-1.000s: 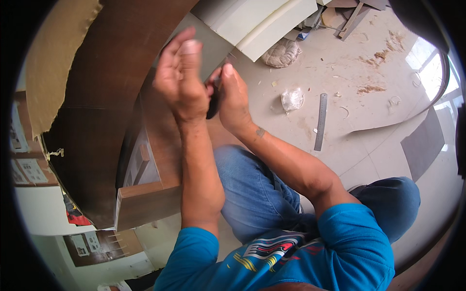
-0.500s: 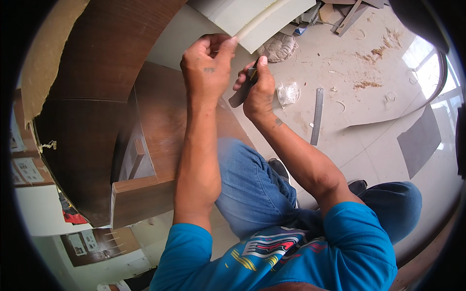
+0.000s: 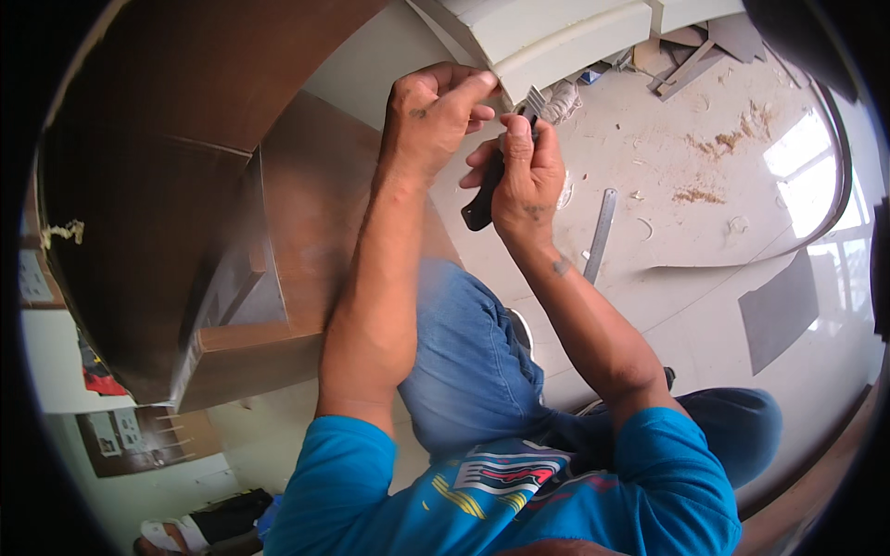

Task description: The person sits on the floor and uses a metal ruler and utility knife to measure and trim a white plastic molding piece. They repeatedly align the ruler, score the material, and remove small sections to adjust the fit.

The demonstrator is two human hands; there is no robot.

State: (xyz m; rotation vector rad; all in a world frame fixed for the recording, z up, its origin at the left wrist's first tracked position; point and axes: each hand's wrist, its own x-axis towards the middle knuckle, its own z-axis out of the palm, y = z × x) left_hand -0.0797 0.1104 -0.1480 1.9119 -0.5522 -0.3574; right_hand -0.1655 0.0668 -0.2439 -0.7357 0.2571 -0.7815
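Observation:
My right hand (image 3: 530,181) is closed round a utility knife (image 3: 484,199) with a dark handle. Its metal blade (image 3: 534,101) sticks up past my thumb, just below the white drawer-like panel (image 3: 575,44). Left of it, my left hand (image 3: 428,125) is raised to the panel's lower left corner, thumb and forefinger pressed together. Whatever those fingers pinch is too small or hidden to make out. The two hands are close together but apart.
Brown wooden boards (image 3: 158,213) form a cabinet on the left. A steel ruler (image 3: 601,236) and a grey sheet (image 3: 781,310) lie on the tiled floor. A long curved strip (image 3: 839,176), sawdust (image 3: 700,196) and offcuts (image 3: 691,65) lie farther right.
The view has shifted a little. My right hand has tilted the knife more upright, so its blade now shows. My left hand has come to the white panel's corner, fingers still pinched.

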